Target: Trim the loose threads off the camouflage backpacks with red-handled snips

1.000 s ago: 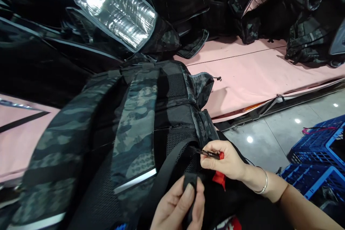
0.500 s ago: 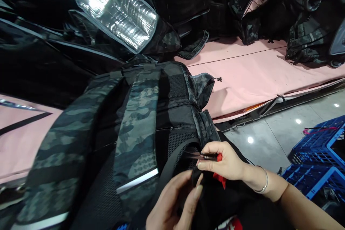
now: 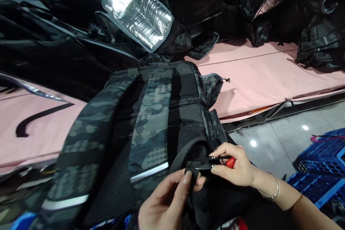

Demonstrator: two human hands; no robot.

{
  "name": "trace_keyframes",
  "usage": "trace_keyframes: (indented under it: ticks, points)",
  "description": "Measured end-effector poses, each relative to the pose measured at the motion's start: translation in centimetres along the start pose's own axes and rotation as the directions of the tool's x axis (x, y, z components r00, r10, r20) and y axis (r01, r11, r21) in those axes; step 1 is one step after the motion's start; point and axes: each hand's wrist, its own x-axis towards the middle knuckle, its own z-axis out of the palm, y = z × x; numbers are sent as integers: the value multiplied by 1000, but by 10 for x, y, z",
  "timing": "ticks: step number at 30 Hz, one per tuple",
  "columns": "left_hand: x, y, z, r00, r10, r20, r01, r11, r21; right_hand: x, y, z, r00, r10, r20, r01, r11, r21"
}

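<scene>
A black and grey camouflage backpack (image 3: 185, 115) lies with its shoulder straps (image 3: 151, 122) facing up. My left hand (image 3: 168, 196) pinches the end of a black webbing strap (image 3: 189, 183) at the pack's lower right. Closed around a pair of thread snips (image 3: 230, 162) with a red part, my right hand (image 3: 239, 167) keeps the blades pointing left. Those blades lie at the strap, just above my left fingertips. Whether they touch the webbing I cannot tell.
Pink cloth (image 3: 258, 75) covers the table. Several dark bags pile up at the back, near a silver-lined panel (image 3: 140, 14). A loose black strip (image 3: 43, 115) lies at left. Blue crates (image 3: 320, 154) stand on the tiled floor at right.
The snips have come forward out of the strap's loop to the webbing at my left fingertips. My left hand has turned slightly, still pinching the strap. The whole view has shifted a little.
</scene>
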Motion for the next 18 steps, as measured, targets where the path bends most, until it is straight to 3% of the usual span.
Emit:
trace_keyframes:
  ticks: [5, 12, 18]
  points:
    - [-1, 2, 3, 1000, 18, 2, -18, 1000, -2, 2, -2, 1, 963, -256, -80, 238, 955, -179]
    - [0, -1, 4, 1000, 17, -4, -17, 1000, 22, 3, -2, -1, 940, -331, -77, 304, 921, -243]
    - [0, -4, 2, 999, -5, 38, 3, 999, 36, 5, 4, -1, 858, -510, -62, 447, 800, -400]
